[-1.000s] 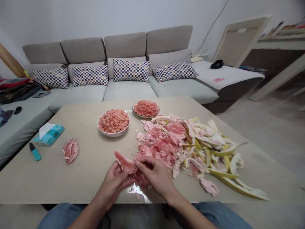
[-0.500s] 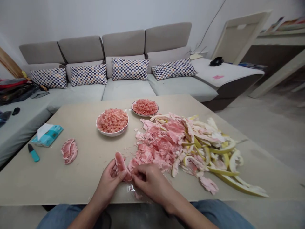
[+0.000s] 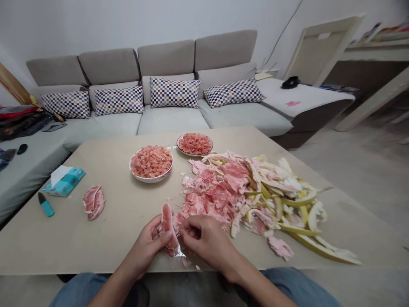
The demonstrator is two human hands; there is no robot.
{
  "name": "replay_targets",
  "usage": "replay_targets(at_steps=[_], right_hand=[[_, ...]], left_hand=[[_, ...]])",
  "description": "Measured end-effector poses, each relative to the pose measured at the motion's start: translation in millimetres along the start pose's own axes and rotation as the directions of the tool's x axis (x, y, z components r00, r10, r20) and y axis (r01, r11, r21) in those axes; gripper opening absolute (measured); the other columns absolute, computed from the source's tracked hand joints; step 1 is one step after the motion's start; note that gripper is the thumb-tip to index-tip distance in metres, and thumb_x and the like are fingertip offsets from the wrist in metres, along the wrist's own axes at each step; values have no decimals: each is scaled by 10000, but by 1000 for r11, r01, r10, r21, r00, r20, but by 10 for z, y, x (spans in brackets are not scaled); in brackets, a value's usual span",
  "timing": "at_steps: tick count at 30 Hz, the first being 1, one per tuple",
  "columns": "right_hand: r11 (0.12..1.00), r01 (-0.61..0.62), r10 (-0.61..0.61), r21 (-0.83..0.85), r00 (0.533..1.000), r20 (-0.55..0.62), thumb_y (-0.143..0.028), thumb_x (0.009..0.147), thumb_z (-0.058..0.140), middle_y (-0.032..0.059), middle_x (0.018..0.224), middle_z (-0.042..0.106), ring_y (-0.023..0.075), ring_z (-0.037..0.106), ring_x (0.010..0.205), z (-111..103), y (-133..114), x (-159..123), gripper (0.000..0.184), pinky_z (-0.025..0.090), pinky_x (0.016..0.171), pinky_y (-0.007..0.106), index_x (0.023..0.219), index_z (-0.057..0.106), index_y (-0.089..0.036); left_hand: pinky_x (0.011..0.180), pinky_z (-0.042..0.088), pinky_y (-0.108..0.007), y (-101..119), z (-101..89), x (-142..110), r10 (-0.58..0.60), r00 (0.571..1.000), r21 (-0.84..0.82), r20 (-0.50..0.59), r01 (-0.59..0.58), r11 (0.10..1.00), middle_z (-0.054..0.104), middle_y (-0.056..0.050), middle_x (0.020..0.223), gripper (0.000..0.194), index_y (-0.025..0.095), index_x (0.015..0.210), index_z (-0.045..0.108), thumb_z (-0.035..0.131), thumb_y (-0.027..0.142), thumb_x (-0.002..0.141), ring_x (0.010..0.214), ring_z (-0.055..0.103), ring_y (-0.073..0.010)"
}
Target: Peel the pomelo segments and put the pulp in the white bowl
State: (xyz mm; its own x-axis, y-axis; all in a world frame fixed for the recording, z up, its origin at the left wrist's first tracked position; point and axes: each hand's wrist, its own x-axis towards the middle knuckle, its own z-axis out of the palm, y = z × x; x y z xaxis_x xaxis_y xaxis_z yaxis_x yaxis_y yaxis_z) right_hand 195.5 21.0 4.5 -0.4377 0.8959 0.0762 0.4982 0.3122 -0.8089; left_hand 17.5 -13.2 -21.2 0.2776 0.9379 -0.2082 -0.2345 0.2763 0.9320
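My left hand [image 3: 152,238] grips a pink pomelo segment [image 3: 169,226], held upright between thumb and fingers just above the table's near edge. Close to the segment's right side is my right hand [image 3: 203,238], its thumb and forefinger pinched together; what is between them is too small to make out. Beyond my hands, a heap of torn pink membrane [image 3: 211,192] lies on the table, merging at right into curved yellow-green and white pomelo peel [image 3: 300,213]. Another pomelo segment [image 3: 93,202], with pale membrane on it, lies on the left.
A bowl of pomelo pulp [image 3: 151,179] stands beyond my hands, with a dark-rimmed plate of pulp [image 3: 194,145] behind it. On the left of the table [image 3: 79,243] are a blue tissue pack [image 3: 67,183] and a small teal-handled knife [image 3: 47,205]. A sofa [image 3: 172,117] lines the far side.
The segment has turned more upright in my left hand and shifted slightly right. My right fingers have drawn a little away from its edge.
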Motion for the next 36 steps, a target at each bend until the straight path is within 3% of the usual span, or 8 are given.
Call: replay_targets(at_steps=[5,11,18,23,28,31,34,36], right_hand=[[1000,-27,25,-16,991,-129,-130,752,514,-17,561,570,110,497,525,-193,71,44,153,344,514,203,650,622,-165],[993,22,-36,-114,992,-124,-204,841,476,-16,577,548,122,492,551,-235,94,67,227,339,533,218,624,539,-181],[977,-46,18,-209,991,-135,-251,849,506,-18,588,534,128,488,558,-188,161,68,253,337,547,227,604,485,-191],[965,-39,17,-258,996,-87,-197,824,531,8,723,601,154,545,665,-166,179,72,108,381,608,244,721,559,-194],[964,-48,25,-261,995,-93,-176,809,559,15,734,606,163,557,679,-165,181,77,107,405,616,258,704,550,-193],[990,25,-38,-142,995,-91,-191,837,558,26,817,637,164,588,739,-128,164,71,45,445,665,264,846,602,-198],[984,178,-179,-24,982,-62,-201,840,597,52,1026,645,173,600,918,-52,133,54,259,465,804,281,1098,593,-221],[966,256,-256,-29,967,-15,-181,839,607,56,1051,647,180,590,963,1,119,43,276,457,845,291,1112,606,-226]], left_hand=[[581,442,-246,-8,-15,-24,-16,1000,34,-7,16,999,616,-17,669,462,100,1184,503,640,353,823,599,530,-128],[625,437,-250,-12,-9,-8,-10,998,86,-59,15,996,618,-5,716,586,125,1275,456,671,374,790,659,546,-141],[676,455,-266,-47,-27,22,16,997,203,-79,1,979,623,-12,758,439,136,1172,534,620,394,826,682,568,-147],[676,467,-272,-64,-41,18,49,997,294,-64,-28,955,658,-37,794,384,134,1110,590,607,394,829,697,595,-168],[846,464,-305,-18,0,2,113,989,393,-98,-66,917,688,-73,991,400,158,1161,604,615,357,814,972,614,-239],[897,450,-293,-29,23,-3,132,985,416,-108,-75,906,673,-70,1097,371,186,1154,587,626,285,799,1061,594,-231],[835,478,-279,-65,26,-7,151,983,473,-107,-83,877,690,-52,1029,296,199,1079,592,623,225,786,962,632,-210],[817,479,-279,-81,17,-7,184,978,558,-100,-98,824,693,-43,981,241,201,1021,615,628,217,781,915,635,-203]])
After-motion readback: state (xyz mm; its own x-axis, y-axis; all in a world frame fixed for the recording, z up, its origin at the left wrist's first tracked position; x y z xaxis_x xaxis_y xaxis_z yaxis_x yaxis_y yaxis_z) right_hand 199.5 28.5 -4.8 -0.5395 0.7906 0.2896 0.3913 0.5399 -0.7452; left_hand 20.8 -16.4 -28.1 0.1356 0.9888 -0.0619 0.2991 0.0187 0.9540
